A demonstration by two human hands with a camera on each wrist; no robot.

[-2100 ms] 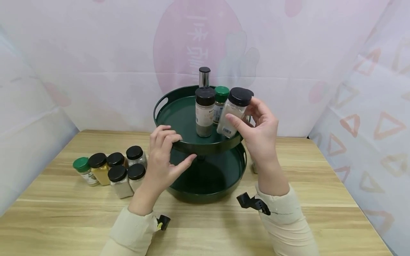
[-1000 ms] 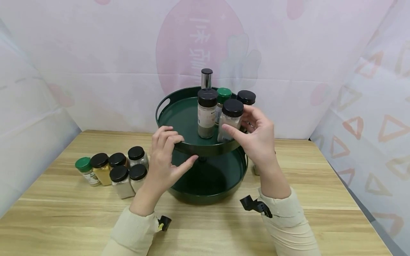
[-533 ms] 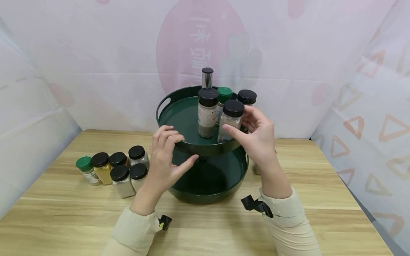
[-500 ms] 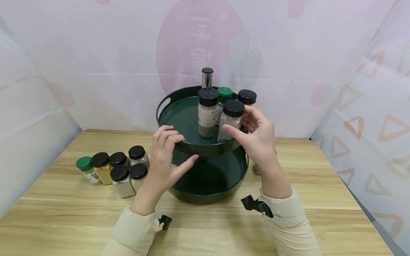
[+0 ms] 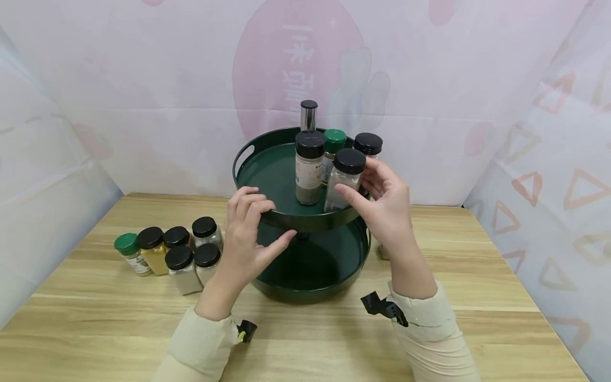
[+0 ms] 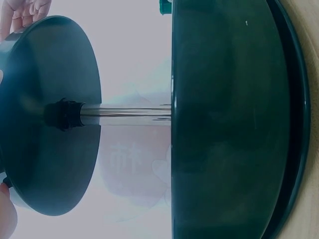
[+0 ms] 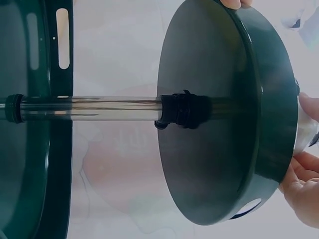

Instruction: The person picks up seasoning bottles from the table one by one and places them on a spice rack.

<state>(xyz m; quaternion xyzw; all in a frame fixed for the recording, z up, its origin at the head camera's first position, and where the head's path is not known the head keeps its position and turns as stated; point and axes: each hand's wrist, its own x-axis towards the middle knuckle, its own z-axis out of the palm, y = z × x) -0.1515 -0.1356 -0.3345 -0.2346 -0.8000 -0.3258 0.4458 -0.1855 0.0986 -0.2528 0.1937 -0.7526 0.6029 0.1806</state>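
A dark green two-tier round tray (image 5: 310,291) stands on the table. My right hand (image 5: 387,209) holds a square clear spice jar (image 5: 340,187) with a black lid and pale contents, between thumb and fingers at the front right of the upper tier. The jar leans slightly; whether its base touches the tier cannot be told. My left hand (image 5: 243,233) grips the upper tier's front rim, fingers over the edge and thumb below. Beside the held jar are a black-lidded shaker (image 5: 308,172), a green-lidded jar (image 5: 334,142) and another black-lidded jar (image 5: 368,144), mostly hidden by the right hand.
Several spice jars cluster at the left, among them a green-lidded one (image 5: 132,254) and a yellow-filled one (image 5: 154,253). Part of another jar (image 5: 383,252) shows behind the right forearm. A metal post (image 5: 308,115) rises above the upper tier; the lower tier (image 6: 234,119) holds nothing visible.
Since the earliest frame, my right hand has lowered the jar toward the upper tier's front right, uncovering the jar behind. Lately the jar has shifted only slightly. The left hand has kept its place.
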